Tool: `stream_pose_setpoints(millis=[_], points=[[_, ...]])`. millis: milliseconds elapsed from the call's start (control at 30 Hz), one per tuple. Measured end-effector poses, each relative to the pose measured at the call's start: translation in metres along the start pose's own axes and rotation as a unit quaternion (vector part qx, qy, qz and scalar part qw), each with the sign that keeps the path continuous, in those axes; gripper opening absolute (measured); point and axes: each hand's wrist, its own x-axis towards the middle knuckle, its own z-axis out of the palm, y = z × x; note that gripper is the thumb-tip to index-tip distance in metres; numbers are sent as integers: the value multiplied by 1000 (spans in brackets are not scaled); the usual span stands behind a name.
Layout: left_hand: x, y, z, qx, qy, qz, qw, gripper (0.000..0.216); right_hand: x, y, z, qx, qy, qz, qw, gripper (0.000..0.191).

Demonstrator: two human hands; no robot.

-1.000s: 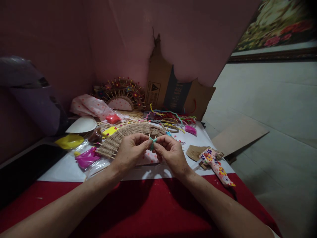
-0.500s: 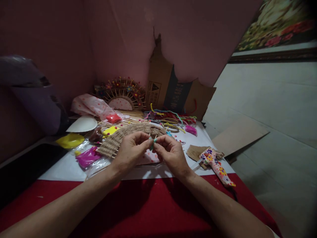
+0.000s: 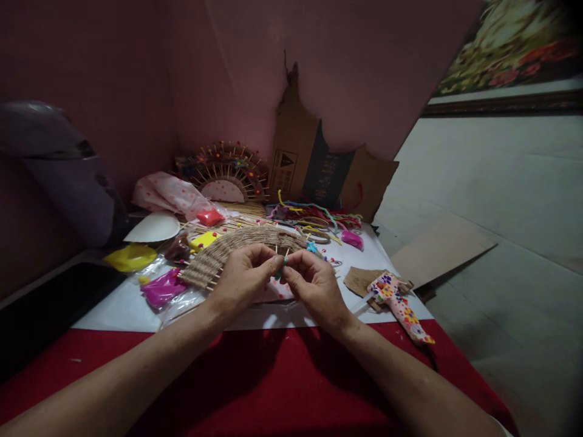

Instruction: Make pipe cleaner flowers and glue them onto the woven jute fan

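Note:
My left hand [image 3: 248, 271] and my right hand [image 3: 314, 280] meet over the table, thumbs and fingertips pinched on a small teal-green piece [image 3: 279, 273]. It looks like a bent bit of pipe cleaner, mostly hidden by the fingers. Just behind them lies a half-round woven twine fan [image 3: 246, 238] with thin sticks through it, partly covered by my hands. A blue flower shape [image 3: 311, 246] rests by its right end, close to my right fingers.
Left are a magenta clay packet [image 3: 161, 288], a yellow packet [image 3: 131, 258] and a white dish [image 3: 152, 227]. Behind are coloured pipe cleaners [image 3: 319, 212], a finished fan [image 3: 223, 170] and upright cardboard [image 3: 296, 139]. A flower-patterned glue gun [image 3: 396, 300] lies right on cardboard scrap.
Both hands stay in nearly the same place. The fingertips have shifted slightly around the teal-green piece, and less of it shows now. The view has moved a little.

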Motion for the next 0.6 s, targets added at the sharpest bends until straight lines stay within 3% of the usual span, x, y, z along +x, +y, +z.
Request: stream_pose_setpoints(millis=[600], points=[[1,-3,0,10,6,10,1000,20,-1,3,0,-9,24,-7,1000,16]])
